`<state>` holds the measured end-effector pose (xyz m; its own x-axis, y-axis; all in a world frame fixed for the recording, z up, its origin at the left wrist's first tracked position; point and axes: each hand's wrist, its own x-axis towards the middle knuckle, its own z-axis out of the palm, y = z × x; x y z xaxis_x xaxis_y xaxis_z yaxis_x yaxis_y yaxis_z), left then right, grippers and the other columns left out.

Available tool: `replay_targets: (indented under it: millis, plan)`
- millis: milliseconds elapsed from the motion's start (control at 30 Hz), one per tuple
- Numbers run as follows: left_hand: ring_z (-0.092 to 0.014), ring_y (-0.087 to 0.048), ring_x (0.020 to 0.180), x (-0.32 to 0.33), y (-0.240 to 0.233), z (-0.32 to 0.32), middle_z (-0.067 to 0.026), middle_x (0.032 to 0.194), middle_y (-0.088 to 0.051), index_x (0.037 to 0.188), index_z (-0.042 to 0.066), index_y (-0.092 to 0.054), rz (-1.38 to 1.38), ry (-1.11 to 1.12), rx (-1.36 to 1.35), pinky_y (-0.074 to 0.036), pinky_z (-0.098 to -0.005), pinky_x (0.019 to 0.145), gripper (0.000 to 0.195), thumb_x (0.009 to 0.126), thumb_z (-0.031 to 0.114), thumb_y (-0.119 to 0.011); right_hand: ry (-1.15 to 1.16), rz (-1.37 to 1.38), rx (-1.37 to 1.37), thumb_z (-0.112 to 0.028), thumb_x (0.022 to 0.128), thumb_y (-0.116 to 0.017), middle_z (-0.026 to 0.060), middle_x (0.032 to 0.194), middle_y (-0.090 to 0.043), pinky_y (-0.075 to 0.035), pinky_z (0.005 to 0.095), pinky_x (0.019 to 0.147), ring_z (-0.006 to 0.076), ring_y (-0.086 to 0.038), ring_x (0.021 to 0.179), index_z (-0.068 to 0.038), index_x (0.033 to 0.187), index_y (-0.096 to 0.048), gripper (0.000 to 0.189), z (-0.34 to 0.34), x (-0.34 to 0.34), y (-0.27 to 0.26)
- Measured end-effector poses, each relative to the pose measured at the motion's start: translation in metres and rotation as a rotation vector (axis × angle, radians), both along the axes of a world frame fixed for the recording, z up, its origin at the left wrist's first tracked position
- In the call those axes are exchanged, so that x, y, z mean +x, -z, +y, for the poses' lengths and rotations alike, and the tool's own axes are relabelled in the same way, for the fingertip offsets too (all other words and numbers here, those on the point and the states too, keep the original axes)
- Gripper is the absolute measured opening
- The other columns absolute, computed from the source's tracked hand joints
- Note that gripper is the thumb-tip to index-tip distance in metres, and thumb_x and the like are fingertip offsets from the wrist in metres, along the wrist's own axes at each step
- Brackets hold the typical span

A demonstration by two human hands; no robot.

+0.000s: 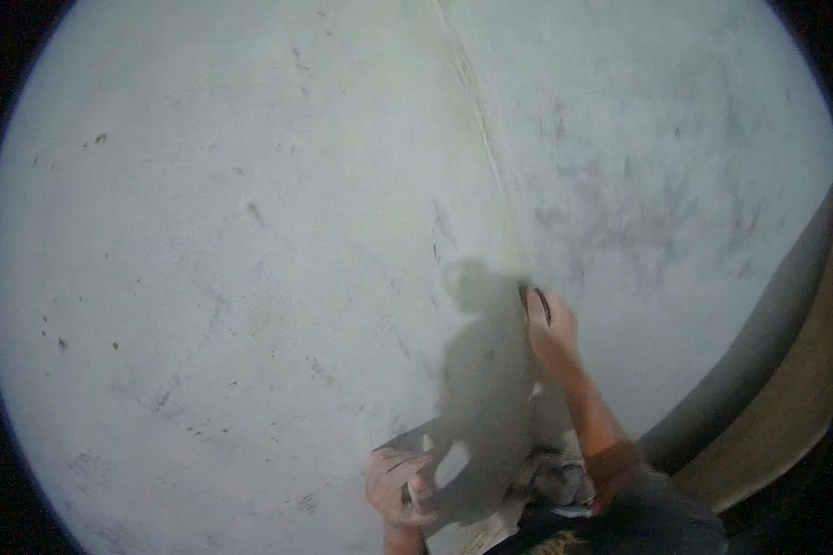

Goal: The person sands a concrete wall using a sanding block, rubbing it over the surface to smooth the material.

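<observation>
Before me spreads a large pale grey-white plastered surface (271, 277), marked with dark specks and smudges. My right hand (555, 322) reaches up along it and grips a small dark hand tool (525, 295), whose exact kind cannot be told. The tool's tip is at the lower end of a pale raised seam (486, 139) running up the surface. Lower and to the left, my left hand (397, 482) has its fingers curled around a small, partly white object (415, 494), blurred and mostly hidden by the fingers.
My shadow (489, 374) falls across the surface between the two hands. A dark curved band (743, 361) borders the surface on the right, with a brown area (770, 409) beyond it. My dark shirt (666, 513) fills the lower right.
</observation>
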<state>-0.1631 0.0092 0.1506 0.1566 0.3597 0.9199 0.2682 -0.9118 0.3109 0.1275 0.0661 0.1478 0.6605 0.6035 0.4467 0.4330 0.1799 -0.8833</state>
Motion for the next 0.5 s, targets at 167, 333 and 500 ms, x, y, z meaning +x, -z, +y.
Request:
replay_targets:
  millis: [167,333,500]
  plan:
    - [-0.027,-0.063,0.064,-0.010,0.000,-0.011,-0.0097,0.074,-0.068,0.085,0.005,-0.066,0.074,-0.086,0.009,-0.048,-0.0365,0.063,0.021,0.093,0.019,-0.053,0.079,-0.222,0.154,-0.018,0.098,-0.050,0.0167,0.074,-0.058,-0.047,0.0378,0.065,0.0281,-0.057,0.066,0.004,0.093,-0.058,0.023,0.034,-0.032,0.008]
    - [-0.023,-0.060,0.058,-0.019,-0.014,-0.018,-0.0090,0.067,-0.065,0.088,0.004,-0.063,0.091,-0.198,0.026,-0.046,-0.0339,0.058,0.024,0.097,0.021,-0.049,-0.038,-0.102,0.090,-0.021,0.098,-0.054,0.0224,0.083,-0.065,-0.050,0.0459,0.065,0.0404,-0.065,0.076,-0.002,0.100,-0.062,0.021,0.024,-0.065,0.026]
    - [-0.022,-0.060,0.058,0.017,-0.024,0.008,-0.0088,0.065,-0.064,0.090,0.004,-0.062,0.091,-0.155,0.093,-0.046,-0.0335,0.058,0.028,0.099,0.026,-0.048,-0.042,-0.222,0.243,-0.020,0.097,-0.057,0.0182,0.072,-0.059,-0.047,0.0468,0.058,0.0376,-0.062,0.066,-0.003,0.095,-0.057,0.017,0.044,-0.030,-0.012]
